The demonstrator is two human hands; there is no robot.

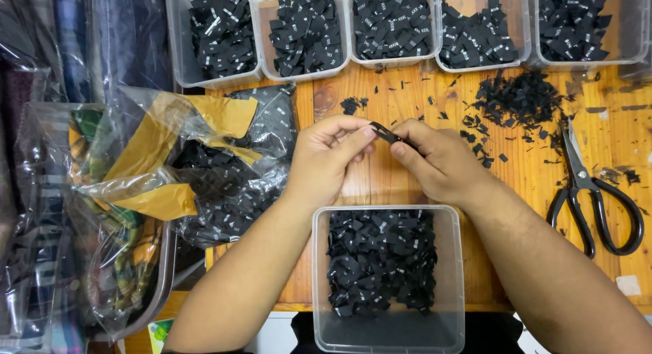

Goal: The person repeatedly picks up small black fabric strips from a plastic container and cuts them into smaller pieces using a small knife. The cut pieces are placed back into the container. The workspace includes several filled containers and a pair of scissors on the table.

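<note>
label (388,133), small and black, sits at upper centre of the frame, pinched at each end by left hand (327,157) and right hand (435,160); its long axis slants down-right, above the clear tub (387,333) of labels.

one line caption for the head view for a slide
Both hands, left hand and right hand, pinch a small black fabric label above a clear tub of labels.
</note>
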